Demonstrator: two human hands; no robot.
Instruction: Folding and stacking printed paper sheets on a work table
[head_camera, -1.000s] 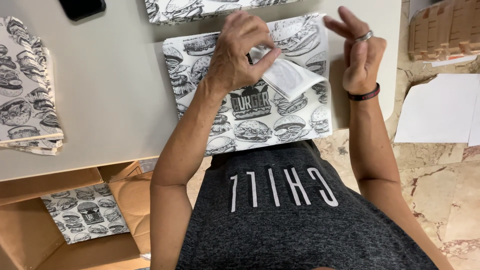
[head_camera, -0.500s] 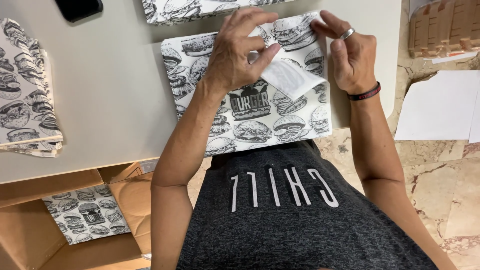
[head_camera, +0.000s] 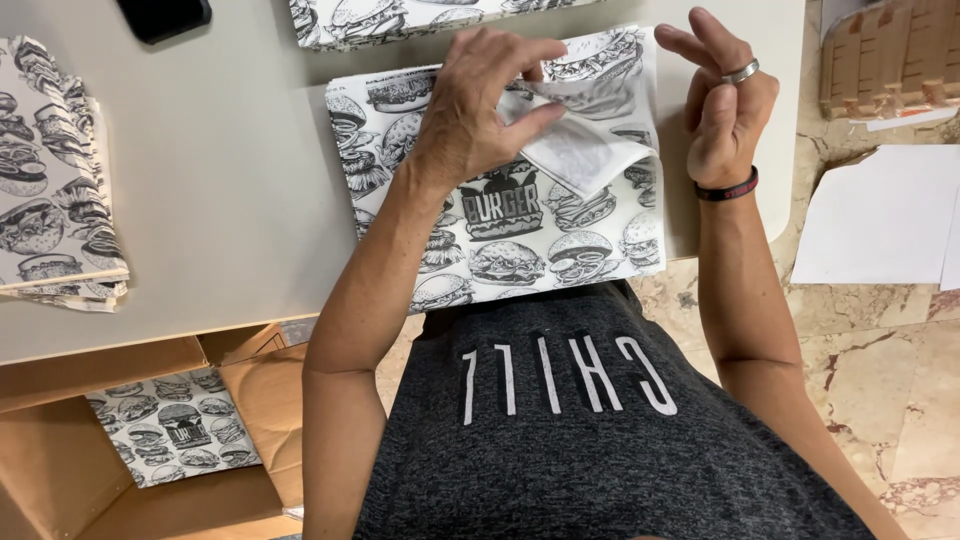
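A stack of burger-printed paper sheets lies on the pale table in front of me. My left hand pinches the upper right corner of the top sheet and folds it over, so its plain white underside shows. My right hand, with a ring and a dark wristband, hovers just right of the stack with its fingers loosely spread, holding nothing.
More printed sheets lie at the table's left edge and at the top. A dark phone sits top left. An open cardboard box with printed sheets stands below left. White paper and cardboard lie on the marble floor.
My right hand reached in to the sheet's upper right corner, then drew back to the right with fingers apart. My left hand keeps its pinch on the folded corner.
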